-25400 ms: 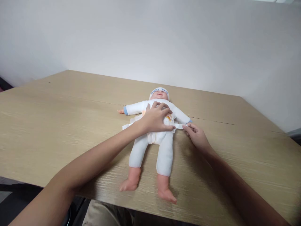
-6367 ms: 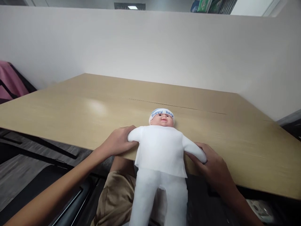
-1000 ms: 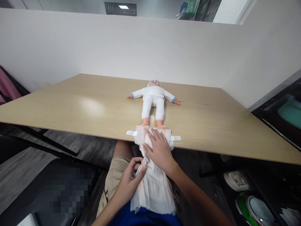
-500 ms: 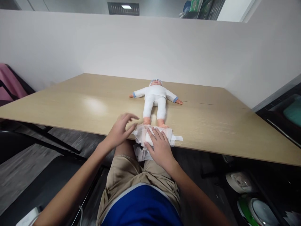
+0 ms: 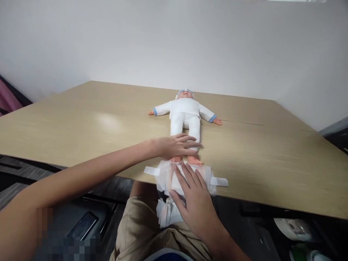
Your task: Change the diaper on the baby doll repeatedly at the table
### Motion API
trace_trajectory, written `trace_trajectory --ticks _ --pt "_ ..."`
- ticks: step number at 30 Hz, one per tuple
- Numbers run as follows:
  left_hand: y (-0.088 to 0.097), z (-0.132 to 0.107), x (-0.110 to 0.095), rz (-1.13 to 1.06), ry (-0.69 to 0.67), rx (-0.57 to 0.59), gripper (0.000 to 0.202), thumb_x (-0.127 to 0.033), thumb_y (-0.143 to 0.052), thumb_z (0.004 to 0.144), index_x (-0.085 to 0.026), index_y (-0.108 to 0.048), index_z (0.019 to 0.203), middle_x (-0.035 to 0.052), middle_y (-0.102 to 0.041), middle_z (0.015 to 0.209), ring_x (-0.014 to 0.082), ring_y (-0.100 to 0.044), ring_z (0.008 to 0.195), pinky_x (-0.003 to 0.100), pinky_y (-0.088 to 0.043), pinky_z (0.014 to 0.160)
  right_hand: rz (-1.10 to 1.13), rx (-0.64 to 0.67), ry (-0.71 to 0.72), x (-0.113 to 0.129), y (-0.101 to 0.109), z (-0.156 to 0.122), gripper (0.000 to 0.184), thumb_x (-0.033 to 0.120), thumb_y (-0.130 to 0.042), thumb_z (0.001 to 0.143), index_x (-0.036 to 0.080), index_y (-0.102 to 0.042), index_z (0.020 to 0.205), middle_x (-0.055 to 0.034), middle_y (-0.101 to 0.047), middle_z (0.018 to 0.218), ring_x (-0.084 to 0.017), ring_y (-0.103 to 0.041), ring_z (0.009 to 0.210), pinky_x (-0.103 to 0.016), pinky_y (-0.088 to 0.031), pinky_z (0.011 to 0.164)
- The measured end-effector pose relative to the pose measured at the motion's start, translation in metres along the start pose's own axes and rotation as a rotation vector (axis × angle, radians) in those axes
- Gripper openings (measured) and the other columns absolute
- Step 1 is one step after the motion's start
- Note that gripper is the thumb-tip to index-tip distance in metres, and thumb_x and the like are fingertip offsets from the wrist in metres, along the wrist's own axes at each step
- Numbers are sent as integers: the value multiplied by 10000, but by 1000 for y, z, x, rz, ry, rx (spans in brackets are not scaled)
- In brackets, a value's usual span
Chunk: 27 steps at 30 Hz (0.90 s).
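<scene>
A baby doll (image 5: 186,107) in white clothes with blue cuffs lies on its back on the table, its feet toward me. Just below its feet, an unfolded diaper (image 5: 160,181) with white side tabs rests at the table's front edge, its lower part hanging over. My right hand (image 5: 194,192) lies flat on the diaper with fingers stretched out. Over the doll's lower legs reaches my left hand (image 5: 178,145), fingers extended and holding nothing; whether it touches the legs I cannot tell.
The wooden table (image 5: 114,137) runs back to a white wall (image 5: 136,43). At lower left a phone (image 5: 83,225) lies on a dark chair seat. Beneath the table at right are a white rounded object (image 5: 292,229) and other items. Pink cloth (image 5: 9,98) shows at far left.
My left hand has moved right, from beside the diaper to over the doll's lower legs. My right hand stays on the diaper. The view has tilted down and come closer.
</scene>
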<state>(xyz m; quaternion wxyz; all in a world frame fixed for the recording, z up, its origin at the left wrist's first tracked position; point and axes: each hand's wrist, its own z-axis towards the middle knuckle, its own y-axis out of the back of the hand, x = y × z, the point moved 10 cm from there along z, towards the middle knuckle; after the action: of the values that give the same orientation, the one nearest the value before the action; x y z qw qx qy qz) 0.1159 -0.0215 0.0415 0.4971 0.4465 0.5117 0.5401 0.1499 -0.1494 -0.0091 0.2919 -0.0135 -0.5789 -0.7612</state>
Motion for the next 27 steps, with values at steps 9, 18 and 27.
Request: trace_trajectory --ticks 9,18,27 --pt "26 21 -7 40 -178 -273 216 -299 -551 1136 -270 -744 1230 85 -819 1300 307 -677 1285 445 -482 1044 -94 77 41 -2 0 10 805 367 -574 1142 324 -189 1848 -36 -356 1854 -331 -397 1699 -610 -424 1352" --pt "124 18 35 -427 -75 -421 263 -311 -720 991 -230 -731 1241 96 -798 1227 295 -680 1231 414 -551 1050 -83 237 39 -32 -10 55 649 339 -473 1162 264 -370 1798 -72 -335 1860 -301 -300 1742 -634 -339 1399" --pt "168 10 66 -584 31 -616 388 -396 -903 912 -216 -767 1228 97 -814 1252 283 -753 1168 443 -596 1039 -83 199 50 -63 -25 139 600 407 -434 1194 181 -454 1749 -146 -411 1826 -312 -338 1725 -621 -280 1413"
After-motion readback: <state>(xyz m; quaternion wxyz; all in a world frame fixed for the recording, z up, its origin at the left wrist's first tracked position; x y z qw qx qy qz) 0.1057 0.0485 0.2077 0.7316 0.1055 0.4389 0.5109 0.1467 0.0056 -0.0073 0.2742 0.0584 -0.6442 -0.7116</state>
